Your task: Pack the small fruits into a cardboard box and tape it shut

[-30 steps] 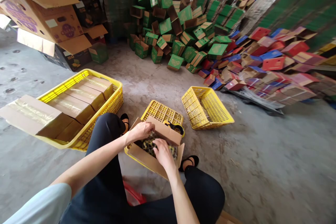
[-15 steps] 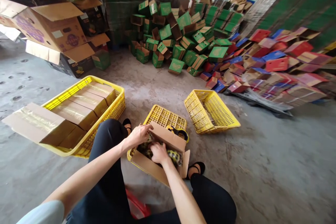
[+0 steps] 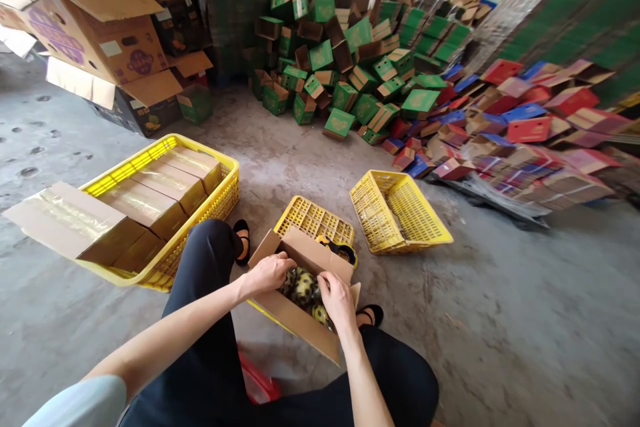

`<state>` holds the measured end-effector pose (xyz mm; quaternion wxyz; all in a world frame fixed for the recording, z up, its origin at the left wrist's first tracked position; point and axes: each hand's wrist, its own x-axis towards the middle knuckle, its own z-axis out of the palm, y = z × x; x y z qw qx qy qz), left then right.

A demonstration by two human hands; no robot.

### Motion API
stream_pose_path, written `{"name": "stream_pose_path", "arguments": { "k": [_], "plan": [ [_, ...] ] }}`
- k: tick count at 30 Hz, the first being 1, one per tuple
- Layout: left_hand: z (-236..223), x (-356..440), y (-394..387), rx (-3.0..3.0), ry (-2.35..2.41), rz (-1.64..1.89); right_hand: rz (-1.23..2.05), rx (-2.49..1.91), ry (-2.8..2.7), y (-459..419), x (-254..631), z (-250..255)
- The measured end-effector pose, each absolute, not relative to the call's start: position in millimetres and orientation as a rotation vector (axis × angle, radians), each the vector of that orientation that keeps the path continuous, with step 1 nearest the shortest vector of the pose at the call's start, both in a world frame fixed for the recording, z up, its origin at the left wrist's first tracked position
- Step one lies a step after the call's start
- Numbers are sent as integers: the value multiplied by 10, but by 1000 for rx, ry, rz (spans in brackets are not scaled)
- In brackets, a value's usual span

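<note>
An open cardboard box point(image 3: 300, 327) stands on an upturned yellow crate point(image 3: 320, 220) between my feet. Inside it lie round yellow-green things with dark spots point(image 3: 304, 287), seemingly in clear wrapping. My left hand point(image 3: 271, 273) reaches over the box's left side, its fingers closed at the left edge of the bundle. Over the right part of the box, my right hand point(image 3: 339, 300) has thumb and fingers pinched together at the bundle's other edge. What the fingertips hold is too small to make out. A tape dispenser point(image 3: 340, 249) lies against the box's far side.
To the left, a long yellow crate point(image 3: 230, 180) holds several taped cardboard boxes point(image 3: 143, 203). Another yellow crate point(image 3: 400, 213) rests tilted on the right. Heaps of green boxes point(image 3: 340, 121) and red and blue boxes point(image 3: 527, 130) lie behind. Something red point(image 3: 260, 383) is beneath my legs.
My right hand has come up out of the box and moved right, uncovering the spotted things. My left hand has shifted slightly lower. The box's left flap now stands out.
</note>
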<state>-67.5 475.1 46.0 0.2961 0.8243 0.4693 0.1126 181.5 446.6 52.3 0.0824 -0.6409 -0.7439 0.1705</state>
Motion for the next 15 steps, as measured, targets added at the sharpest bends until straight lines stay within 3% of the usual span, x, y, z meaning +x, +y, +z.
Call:
{"name": "stream_pose_path", "arguments": {
  "k": [6, 10, 15],
  "plan": [
    [285, -413, 4602, 2225, 1134, 251, 319, -2395, -2255, 4116, 1889, 432],
    [61, -323, 4467, 2258, 1167, 269, 140, -2395, -2303, 4142, 1743, 418],
    [-186, -468, 4386, 2195, 1176, 573, 750, -2256, -1910, 4369, 1726, 507]
  ]
}}
